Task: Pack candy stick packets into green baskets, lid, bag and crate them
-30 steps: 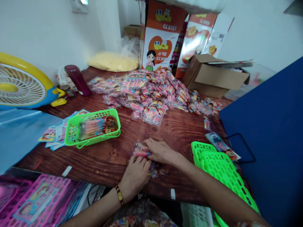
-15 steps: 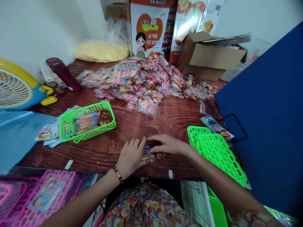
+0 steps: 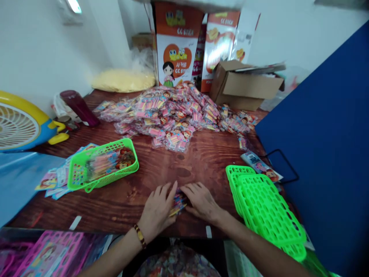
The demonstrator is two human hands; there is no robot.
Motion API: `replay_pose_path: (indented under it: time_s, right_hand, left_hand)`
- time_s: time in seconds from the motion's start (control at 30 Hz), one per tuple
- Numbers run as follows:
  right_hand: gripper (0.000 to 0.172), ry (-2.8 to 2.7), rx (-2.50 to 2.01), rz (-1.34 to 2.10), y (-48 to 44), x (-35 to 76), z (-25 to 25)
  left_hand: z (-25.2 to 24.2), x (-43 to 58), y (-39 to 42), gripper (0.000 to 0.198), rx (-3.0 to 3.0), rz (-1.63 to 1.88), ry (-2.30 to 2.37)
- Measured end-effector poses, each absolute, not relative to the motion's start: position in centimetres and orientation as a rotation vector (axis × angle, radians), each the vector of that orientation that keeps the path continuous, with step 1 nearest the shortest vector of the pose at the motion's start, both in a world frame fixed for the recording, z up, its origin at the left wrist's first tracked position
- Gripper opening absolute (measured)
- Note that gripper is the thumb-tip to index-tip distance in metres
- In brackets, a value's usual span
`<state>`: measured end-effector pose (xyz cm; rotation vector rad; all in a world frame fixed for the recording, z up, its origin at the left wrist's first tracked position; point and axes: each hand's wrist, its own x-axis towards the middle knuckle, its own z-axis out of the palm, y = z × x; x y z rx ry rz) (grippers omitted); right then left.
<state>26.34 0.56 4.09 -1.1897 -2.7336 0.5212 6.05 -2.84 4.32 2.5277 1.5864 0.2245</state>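
Note:
Between my two hands, near the table's front edge, is a small stack of candy-stick packets [image 3: 179, 203] in clear, colourful wrapping. My left hand [image 3: 160, 204] closes on its left side, thumb along the packets. My right hand [image 3: 201, 202] curls over the right side, fingers bent onto them and covering part of the stack. To the left stands a green plastic basket [image 3: 106, 181] with similar packets [image 3: 111, 163] lying in it. Beyond my hands a large heap of small wrapped packets [image 3: 173, 115] spreads over the wooden table [image 3: 150, 165].
Green basket lids or panels [image 3: 265, 204] are stacked at the right, beside a printed packet [image 3: 261, 165] and a blue partition [image 3: 323, 134]. At the left are a fan [image 3: 23, 119], a dark red bottle [image 3: 79, 107] and printed cards [image 3: 54, 181]. An open carton [image 3: 245, 84] stands behind.
My right hand has drawn back from over the packets to their right side, its fingers now curled against them. The camera view has tilted up, so everything sits lower in the picture.

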Motion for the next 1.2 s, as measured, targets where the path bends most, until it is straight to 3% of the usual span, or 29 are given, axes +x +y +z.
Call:
replay_pose_path:
  time_s: [0.13, 0.27, 0.37, 0.5, 0.77, 0.93, 1.03, 1.2]
  right_hand:
    - [0.061, -2.704, -1.156, 0.596, 2.3, 26.4, 5.1]
    - [0.031, -2.798, -0.903, 0.824, 9.8, 26.2, 7.6]
    - [0.029, -2.684, -1.302, 0.347, 17.7, 25.3, 8.0]
    - [0.043, -2.690, -1.383, 0.233, 24.8, 23.4, 6.3]
    - [0.044, -2.637, -1.590, 0.288, 20.2, 25.8, 2.5]
    - [0.025, -2.591, -1.562, 0.664, 19.6, 29.2, 4.3]
    - [0.019, -2.705, -1.407, 0.568, 21.6, 28.1, 6.2]
    - [0.042, -3.080, -1.216, 0.332, 23.6, 22.5, 6.9]
  left_hand:
    - [5.5, 5.3, -1.7, 0.084, 2.602, 0.014, 1.631]
    - [5.0, 4.6, -1.0, 0.078, 2.550, -0.039, 1.660]
    - [4.0, 4.5, -1.2, 0.069, 2.485, -0.045, 1.692]
    - [2.8, 4.4, -1.5, 0.069, 2.450, 0.004, 1.700]
    - [2.6, 3.8, -1.2, 0.076, 2.382, 0.038, 1.624]
    - [3.3, 3.8, -1.0, 0.077, 2.342, 0.029, 1.590]
    - [3.5, 3.8, -0.9, 0.077, 2.335, 0.032, 1.581]
    - [3.2, 3.8, -1.0, 0.080, 2.349, 0.034, 1.591]
